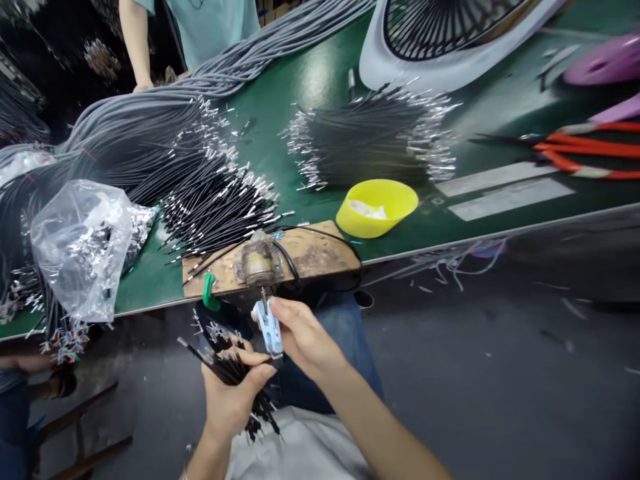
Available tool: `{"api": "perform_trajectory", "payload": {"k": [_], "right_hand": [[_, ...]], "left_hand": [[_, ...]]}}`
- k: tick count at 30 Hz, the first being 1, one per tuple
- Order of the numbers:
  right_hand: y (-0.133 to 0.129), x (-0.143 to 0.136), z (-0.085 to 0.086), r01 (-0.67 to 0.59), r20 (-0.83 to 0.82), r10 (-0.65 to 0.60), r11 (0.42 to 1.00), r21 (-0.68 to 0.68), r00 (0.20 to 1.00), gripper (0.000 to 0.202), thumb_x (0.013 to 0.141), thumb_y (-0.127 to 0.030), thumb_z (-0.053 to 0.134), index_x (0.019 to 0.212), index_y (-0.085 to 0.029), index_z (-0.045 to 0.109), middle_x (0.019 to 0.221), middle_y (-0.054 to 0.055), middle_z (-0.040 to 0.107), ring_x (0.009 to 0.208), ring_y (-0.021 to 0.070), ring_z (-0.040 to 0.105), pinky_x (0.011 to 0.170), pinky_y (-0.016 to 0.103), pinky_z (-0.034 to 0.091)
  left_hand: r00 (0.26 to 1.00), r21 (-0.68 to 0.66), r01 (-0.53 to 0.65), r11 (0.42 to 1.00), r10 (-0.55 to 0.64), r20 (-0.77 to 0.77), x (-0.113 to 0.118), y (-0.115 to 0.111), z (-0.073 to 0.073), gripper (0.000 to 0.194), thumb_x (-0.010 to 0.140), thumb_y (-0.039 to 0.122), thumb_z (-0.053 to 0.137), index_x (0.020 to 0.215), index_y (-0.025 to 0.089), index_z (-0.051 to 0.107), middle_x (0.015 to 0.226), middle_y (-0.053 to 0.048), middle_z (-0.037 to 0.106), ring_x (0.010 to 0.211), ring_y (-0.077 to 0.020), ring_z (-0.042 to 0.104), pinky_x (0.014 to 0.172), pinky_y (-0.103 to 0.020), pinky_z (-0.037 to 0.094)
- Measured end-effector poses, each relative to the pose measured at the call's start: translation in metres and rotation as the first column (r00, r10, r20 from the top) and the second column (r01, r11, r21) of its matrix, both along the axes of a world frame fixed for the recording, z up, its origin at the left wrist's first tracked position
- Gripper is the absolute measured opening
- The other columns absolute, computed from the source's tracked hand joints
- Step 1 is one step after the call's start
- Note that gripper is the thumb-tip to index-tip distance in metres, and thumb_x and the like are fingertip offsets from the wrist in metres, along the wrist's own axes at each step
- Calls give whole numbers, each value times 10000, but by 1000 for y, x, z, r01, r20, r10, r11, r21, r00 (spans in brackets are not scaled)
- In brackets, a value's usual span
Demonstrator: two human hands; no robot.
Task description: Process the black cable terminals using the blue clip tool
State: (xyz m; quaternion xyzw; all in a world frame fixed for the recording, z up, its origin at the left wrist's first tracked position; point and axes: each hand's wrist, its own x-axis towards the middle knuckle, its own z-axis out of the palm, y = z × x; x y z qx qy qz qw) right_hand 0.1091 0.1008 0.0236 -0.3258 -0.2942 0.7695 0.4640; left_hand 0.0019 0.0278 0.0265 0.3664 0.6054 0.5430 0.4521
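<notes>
My left hand (227, 400) is closed around a bundle of short black cables (227, 367) with stripped, pale ends. The bundle sits low, in front of the table edge. Between the fingers of my right hand (307, 337) is a light-blue plastic clip (270, 330), like a clothespin. Its upper end meets the thin metal shaft of a small motor (257, 263) fixed on a wooden board (320, 250). The clip's lower end is close to my left fingertips; whether it touches a cable there I cannot tell.
Black cables (215, 213) and long grey cables (280, 53) lie on the green table (320, 73). Around them are a plastic bag (80, 247), a yellow cup (367, 223), a green clamp (210, 293), orange-handled pliers (575, 147) and a fan (375, 60). A person (215, 27) stands opposite.
</notes>
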Motion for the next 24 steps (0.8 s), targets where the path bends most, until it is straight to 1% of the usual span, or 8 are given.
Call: {"api": "perform_trajectory", "payload": {"k": [4, 8, 10, 12, 15, 18, 21, 24], "right_hand": [[-6, -4, -5, -9, -113, -3, 995, -103, 994, 429, 659, -581, 686, 644, -153, 672, 567, 25, 622, 510, 133, 534, 510, 260, 436], [-7, 0, -22, -47, -221, -9, 968, -248, 975, 461, 641, -637, 657, 644, -176, 677, 545, 23, 625, 507, 151, 545, 526, 284, 449], [-9, 6, -33, -33, -219, -29, 962, -272, 975, 458, 642, -643, 646, 620, -186, 669, 501, 10, 593, 485, 150, 523, 510, 287, 437], [-13, 14, -42, 39, -146, -78, 966, -255, 986, 421, 655, -607, 660, 618, -187, 664, 509, 2, 580, 486, 137, 494, 514, 281, 426], [-25, 25, -47, 196, 89, -186, 973, -123, 979, 352, 640, -519, 723, 617, -177, 644, 558, 1, 571, 526, 128, 474, 521, 264, 407], [-39, 31, -39, 245, 350, -281, 959, 145, 894, 314, 711, -447, 688, 574, -179, 597, 542, -5, 520, 532, 133, 457, 495, 255, 372], [-47, 27, -24, 138, 492, -396, 866, 480, 776, 217, 786, -303, 637, 603, -190, 605, 562, -1, 528, 560, 146, 460, 524, 268, 373], [-47, 20, -12, -78, 534, -400, 743, 665, 745, 118, 814, -214, 595, 703, -200, 634, 647, 21, 591, 648, 174, 505, 595, 294, 410]], "left_hand": [[999, 2, 33, 999, -33, 6, 5, 5, -2, 147, 631, 281, 746, 552, 158, 729, 559, -23, 579, 567, -144, 506, 603, -284, 444], [999, -17, 47, 999, -47, -6, 4, 3, -3, 160, 637, 297, 741, 572, 151, 734, 548, -31, 565, 549, -140, 487, 557, -275, 432], [999, -31, 50, 998, -50, -10, 3, 0, -3, 155, 625, 296, 747, 573, 151, 735, 543, -30, 561, 543, -139, 484, 548, -273, 432], [999, -44, 53, 998, -54, -8, 2, -3, -3, 137, 619, 285, 749, 573, 157, 737, 536, -27, 563, 538, -139, 486, 551, -274, 435], [998, -60, 56, 997, -56, -5, 0, -6, -5, 86, 620, 255, 745, 606, 171, 756, 588, -38, 614, 593, -163, 541, 621, -291, 462], [998, -85, 65, 994, -66, -8, -2, -6, -7, 80, 647, 226, 717, 669, 176, 775, 767, -69, 696, 758, -218, 615, 757, -320, 476], [992, -154, 124, 980, -124, 6, -1, -5, -7, 119, 692, 192, 669, 683, 143, 777, 746, -79, 713, 732, -218, 632, 731, -312, 485], [978, -217, 209, 954, -206, 39, 2, -6, -6, 124, 686, 173, 663, 647, 106, 761, 615, -54, 677, 622, -188, 606, 643, -283, 483]]}}
